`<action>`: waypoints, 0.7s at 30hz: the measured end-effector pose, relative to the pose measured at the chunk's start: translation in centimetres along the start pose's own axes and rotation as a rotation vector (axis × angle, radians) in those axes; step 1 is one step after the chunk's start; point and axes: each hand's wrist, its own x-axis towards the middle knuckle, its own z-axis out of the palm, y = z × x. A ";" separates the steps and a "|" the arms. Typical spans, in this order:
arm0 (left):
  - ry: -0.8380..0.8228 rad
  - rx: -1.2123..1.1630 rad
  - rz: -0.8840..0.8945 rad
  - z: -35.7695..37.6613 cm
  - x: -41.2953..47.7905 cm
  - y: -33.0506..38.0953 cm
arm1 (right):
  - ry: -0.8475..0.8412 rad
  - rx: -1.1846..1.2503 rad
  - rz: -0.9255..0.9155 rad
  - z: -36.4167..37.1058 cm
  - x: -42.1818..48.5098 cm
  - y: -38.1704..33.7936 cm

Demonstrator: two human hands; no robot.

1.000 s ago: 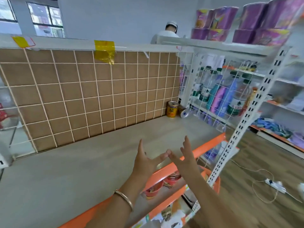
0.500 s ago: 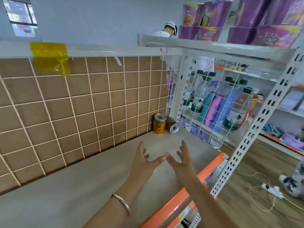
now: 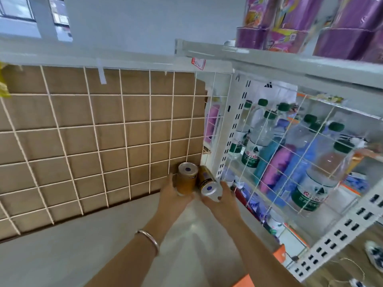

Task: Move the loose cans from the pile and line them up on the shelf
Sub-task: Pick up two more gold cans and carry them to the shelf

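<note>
Where the shelf (image 3: pixel 103 245) meets the wire grid (image 3: pixel 107 131) mid-frame, your left hand (image 3: pixel 172 193) curls round the upright can (image 3: pixel 186 181) and your right hand (image 3: pixel 223 200) grips the tipped can (image 3: pixel 207 183) just beside it. A slotted post (image 3: pixel 226 141) and water bottles (image 3: pixel 255 139) crowd their right.

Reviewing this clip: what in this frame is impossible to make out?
Head view only:
- Upright can label: motion blur, partly covered by the left hand.
- Tilted can: far end faces away from the camera; the right hand covers its lower side.
- Red tag print: too small, blurred.
- Water bottles labels: motion blur.
</note>
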 end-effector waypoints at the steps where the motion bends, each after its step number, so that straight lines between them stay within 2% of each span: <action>1: 0.021 0.075 0.044 0.5 1.0 0.4 | 0.003 -0.071 -0.015 0.0 1.2 0.2; 3: 0.021 0.314 0.123 1.4 3.2 0.4 | -0.011 -0.206 -0.054 -0.1 3.4 0.3; 6: -0.073 0.672 0.206 2.6 6.1 -0.1 | -0.097 -0.278 -0.021 -0.3 6.2 0.6; 9: -0.126 0.852 0.240 3.2 7.5 -0.9 | -0.161 -0.289 -0.015 0.7 7.8 1.4; 14: -0.059 1.100 0.322 3.5 8.1 -2.0 | -0.147 -0.325 -0.014 2.0 9.2 1.9; 16: -0.006 1.101 0.319 3.5 7.9 -2.0 | -0.156 -0.242 -0.025 2.0 9.4 2.3; 18: 0.038 1.006 0.236 3.4 7.4 -1.6 | -0.154 -0.127 -0.034 1.5 9.3 2.4; 21: 0.120 0.921 0.192 2.6 5.9 -0.6 | -0.088 0.056 -0.081 0.1 9.1 2.4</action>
